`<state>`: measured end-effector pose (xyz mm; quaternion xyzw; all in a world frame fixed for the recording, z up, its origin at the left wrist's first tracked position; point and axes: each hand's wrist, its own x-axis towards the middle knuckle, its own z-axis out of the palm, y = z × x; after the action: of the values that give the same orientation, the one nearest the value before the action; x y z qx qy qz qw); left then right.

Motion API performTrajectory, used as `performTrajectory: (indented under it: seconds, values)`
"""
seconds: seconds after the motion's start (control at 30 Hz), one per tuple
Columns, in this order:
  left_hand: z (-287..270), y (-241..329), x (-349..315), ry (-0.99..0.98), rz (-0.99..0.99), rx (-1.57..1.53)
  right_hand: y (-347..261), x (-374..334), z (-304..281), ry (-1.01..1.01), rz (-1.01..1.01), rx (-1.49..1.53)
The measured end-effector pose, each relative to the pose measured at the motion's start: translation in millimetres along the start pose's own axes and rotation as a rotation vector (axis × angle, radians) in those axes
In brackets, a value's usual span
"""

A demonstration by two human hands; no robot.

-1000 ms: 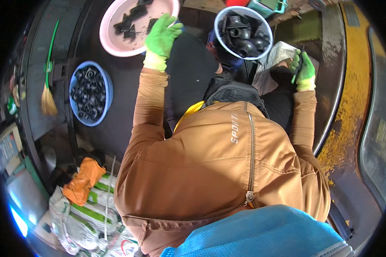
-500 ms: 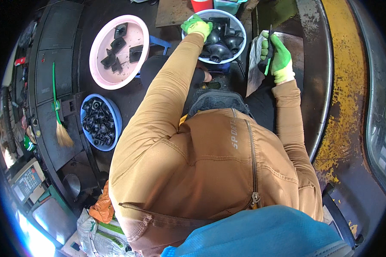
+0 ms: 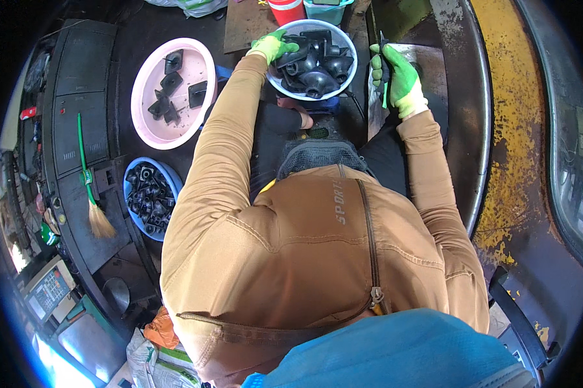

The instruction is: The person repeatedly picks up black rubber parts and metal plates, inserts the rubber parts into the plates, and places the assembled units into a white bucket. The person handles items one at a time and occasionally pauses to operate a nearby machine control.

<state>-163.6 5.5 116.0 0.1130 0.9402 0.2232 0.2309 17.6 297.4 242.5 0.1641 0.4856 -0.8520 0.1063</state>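
Observation:
My left hand (image 3: 273, 46), in a green and yellow glove, is at the left rim of a pale blue-white basin (image 3: 350, 76). Its fingers are apart and reach over the black moulded rubber parts (image 3: 317, 83) heaped inside; no part is visibly lifted. My gloved right hand (image 3: 400, 79) is closed around a slim hand tool (image 3: 383, 68) with a dark pointed tip and a green handle end, held upright right of the basin. What kind of tool it is cannot be made out.
A pink basin (image 3: 139, 123) with several black parts stands to the left. Below it is a blue basin (image 3: 176, 187) full of small black pieces. Red (image 3: 287, 11) and teal (image 3: 329, 13) containers stand behind. A metal machine edge (image 3: 482, 161) runs along the right.
My left hand has shifted left and slightly down at the basin rim. My right hand, still around the tool, is a little further left. The whole view has shifted slightly.

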Motion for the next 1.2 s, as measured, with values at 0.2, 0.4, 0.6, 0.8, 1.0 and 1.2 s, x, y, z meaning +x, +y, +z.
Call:
performTrajectory:
  seconds: [0.2,0.4,0.6,0.8,1.0,1.2]
  values:
    - [-28.0,64.2,-70.9,0.328,0.189,-0.306,10.4,2.0,19.7,0.075,-0.097,-0.202]
    - [-41.9,146.1,-164.3,0.537,0.771,-0.373,12.4,-15.3,41.3,-0.031,-0.083,-0.165]
    - [-49.9,156.3,-199.0,0.659,0.857,-0.334,27.6,-42.1,50.7,-0.188,-0.086,0.194]
    - [-47.4,164.9,-229.6,0.532,0.57,-0.936,48.9,-44.6,47.2,-0.116,-0.181,-0.479]
    - [-34.1,189.8,-252.0,0.6,0.54,-0.99,77.0,-47.7,70.2,-0.068,-0.941,-0.624]
    - [-31.3,194.9,-263.8,0.729,0.575,-0.953,52.5,-59.7,89.8,-0.009,-0.95,-0.703]
